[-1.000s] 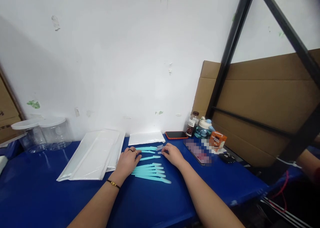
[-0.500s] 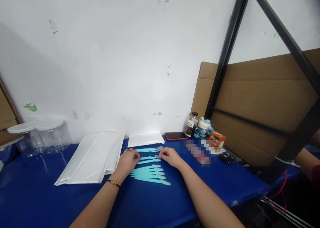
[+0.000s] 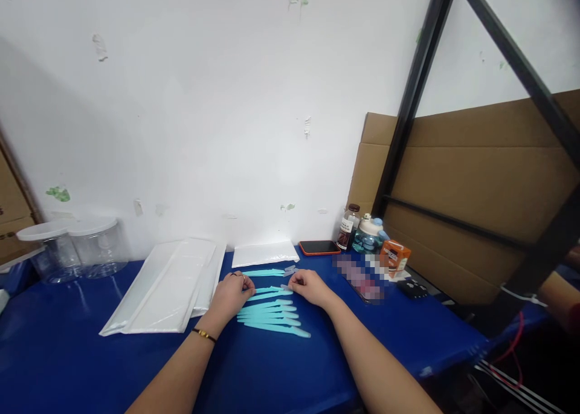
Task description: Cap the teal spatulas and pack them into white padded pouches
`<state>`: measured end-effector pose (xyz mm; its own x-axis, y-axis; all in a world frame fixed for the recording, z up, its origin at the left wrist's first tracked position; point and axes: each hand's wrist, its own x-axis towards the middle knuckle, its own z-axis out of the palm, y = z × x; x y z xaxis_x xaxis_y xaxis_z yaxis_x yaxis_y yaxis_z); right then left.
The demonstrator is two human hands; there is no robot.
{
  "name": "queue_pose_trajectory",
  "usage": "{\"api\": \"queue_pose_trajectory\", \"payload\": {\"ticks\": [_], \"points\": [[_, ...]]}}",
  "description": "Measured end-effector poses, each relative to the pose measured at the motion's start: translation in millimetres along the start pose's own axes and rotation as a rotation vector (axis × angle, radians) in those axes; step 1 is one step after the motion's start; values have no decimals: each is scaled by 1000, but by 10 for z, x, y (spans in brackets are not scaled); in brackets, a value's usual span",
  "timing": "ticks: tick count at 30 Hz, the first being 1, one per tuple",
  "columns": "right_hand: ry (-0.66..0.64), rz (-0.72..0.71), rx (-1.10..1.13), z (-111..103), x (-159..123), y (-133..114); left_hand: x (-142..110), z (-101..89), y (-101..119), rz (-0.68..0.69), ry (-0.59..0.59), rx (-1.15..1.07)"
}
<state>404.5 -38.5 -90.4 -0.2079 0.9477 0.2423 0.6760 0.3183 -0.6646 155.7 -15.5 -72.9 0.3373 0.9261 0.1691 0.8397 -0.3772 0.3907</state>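
Note:
My left hand (image 3: 233,294) is closed in a pinch on the handle end of a turquoise eyebrow razor (image 3: 267,289). At its other end, the fingertips of my right hand (image 3: 310,286) pinch the clear cap (image 3: 285,287) over the blade; how far the cap sits on is too small to tell. Another razor lies just below the held one. Nearer me, several turquoise razors (image 3: 272,319) lie side by side, blade ends to the right. Behind my hands are more razors (image 3: 263,273), with loose clear caps (image 3: 290,269) by their right ends.
White plastic packets (image 3: 158,287) lie left, another white packet (image 3: 265,254) behind. Lidded clear jars (image 3: 97,251) stand far left. At right are a phone (image 3: 319,248), a brown bottle (image 3: 345,229), a teal bottle (image 3: 368,239), an orange box (image 3: 395,257) and a metal frame (image 3: 408,112).
Both hands keep nearly the same pose on the razor and cap. The camera view has shifted very slightly.

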Motion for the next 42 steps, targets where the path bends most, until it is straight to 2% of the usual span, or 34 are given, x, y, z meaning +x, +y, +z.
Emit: {"api": "queue_pose_trajectory", "payload": {"ticks": [7, 14, 23, 26, 29, 32, 36, 39, 42], "points": [[-16, 21, -10, 22, 8, 8, -20, -15, 27, -4, -29, -16], [-37, 23, 0, 18, 6, 30, -35, -38, -12, 0, -9, -26], [-95, -30, 35, 41, -7, -71, -19, 73, 73, 39, -82, -67], [12, 9, -33, -77, -2, -27, -24, 42, 79, 61, -74, -40], [180, 116, -193, -217, 50, 53, 15, 10, 48, 57, 48, 47], [144, 144, -331, -271, 145, 113, 85, 18, 8, 49, 119, 148], [72, 95, -451, -209, 245, 163, 138, 35, -2, 59, 105, 230], [117, 84, -480, -171, 248, 219, 136, 18, 1, 59, 95, 226], [169, 81, -375, -189, 207, 277, 133, 8, -17, 62, 103, 209]]}}
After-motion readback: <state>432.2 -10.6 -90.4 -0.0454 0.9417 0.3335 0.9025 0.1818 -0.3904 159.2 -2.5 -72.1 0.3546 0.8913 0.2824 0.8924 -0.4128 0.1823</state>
